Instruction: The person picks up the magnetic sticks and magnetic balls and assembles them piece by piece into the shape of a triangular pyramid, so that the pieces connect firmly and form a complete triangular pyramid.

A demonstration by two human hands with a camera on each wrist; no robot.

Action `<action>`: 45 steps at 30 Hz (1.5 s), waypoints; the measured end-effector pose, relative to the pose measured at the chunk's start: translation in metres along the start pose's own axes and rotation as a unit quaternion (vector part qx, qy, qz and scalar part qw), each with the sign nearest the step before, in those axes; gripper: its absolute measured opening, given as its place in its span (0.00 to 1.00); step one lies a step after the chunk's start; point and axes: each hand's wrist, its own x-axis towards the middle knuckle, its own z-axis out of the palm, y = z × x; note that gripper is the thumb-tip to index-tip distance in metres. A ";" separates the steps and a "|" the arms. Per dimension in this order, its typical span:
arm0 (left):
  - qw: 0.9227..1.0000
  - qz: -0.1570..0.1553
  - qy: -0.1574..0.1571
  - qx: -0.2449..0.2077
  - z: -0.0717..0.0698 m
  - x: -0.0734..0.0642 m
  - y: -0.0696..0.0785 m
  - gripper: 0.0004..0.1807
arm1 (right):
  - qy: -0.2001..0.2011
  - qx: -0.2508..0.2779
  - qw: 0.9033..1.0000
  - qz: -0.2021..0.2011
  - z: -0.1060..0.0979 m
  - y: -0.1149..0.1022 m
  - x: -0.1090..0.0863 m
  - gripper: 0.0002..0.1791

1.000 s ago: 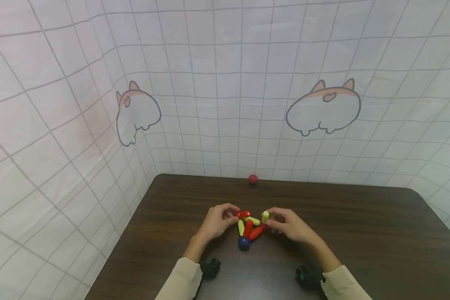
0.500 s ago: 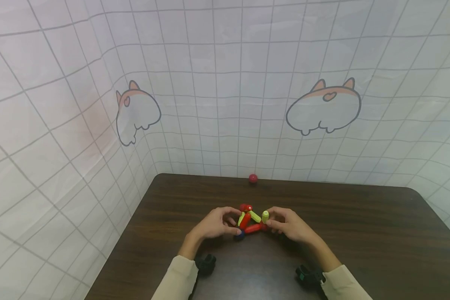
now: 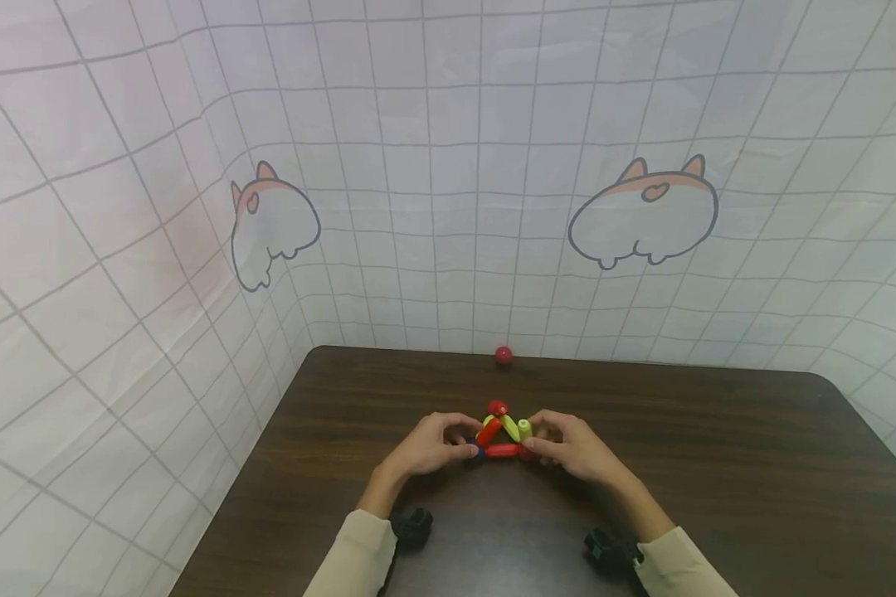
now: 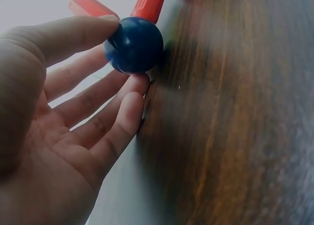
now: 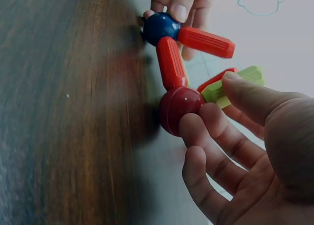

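Note:
On the table, several red and yellow-green rods join balls in a triangular frame of what look like magnetic building pieces. My left hand (image 3: 429, 445) pinches the blue ball (image 4: 134, 45) at the near left corner between thumb and fingers. A red rod (image 5: 171, 63) runs from it to a dark red ball (image 5: 180, 110) at the near right corner. There my right hand (image 3: 577, 448) pinches a raised yellow-green rod (image 5: 235, 86), with fingertips at that red ball. Another red rod (image 5: 206, 41) sticks up from the blue ball. At the far corner is a red piece (image 3: 497, 408).
A loose red ball (image 3: 504, 355) lies at the back edge of the dark wooden table (image 3: 679, 431). Behind it hangs a white grid-patterned cloth (image 3: 455, 207). Black wrist devices (image 3: 412, 528) are worn below both hands.
The left hand has left the far red piece and taken hold of the blue ball. The blue corner has shifted away from me, so the front red rod now lies straight across. The right hand barely moved.

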 end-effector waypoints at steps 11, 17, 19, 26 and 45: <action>1.000 -0.006 0.020 0.017 0.003 0.001 0.000 0.17 | 0.017 -0.005 1.000 0.022 0.007 -0.004 0.005 0.13; 0.999 -0.009 0.037 0.021 0.003 0.002 0.000 0.15 | 0.009 0.003 1.000 0.025 0.009 -0.006 0.006 0.12; 0.999 -0.009 0.040 0.021 0.003 0.002 0.000 0.15 | 0.009 0.004 1.000 0.028 0.009 -0.007 0.006 0.12; 0.999 -0.012 0.048 0.021 0.004 0.002 0.000 0.14 | 0.014 0.003 0.999 0.040 0.011 -0.009 0.007 0.11; 0.997 -0.009 0.057 0.044 0.002 0.003 -0.003 0.16 | 0.020 -0.006 0.999 0.044 0.014 -0.007 0.009 0.11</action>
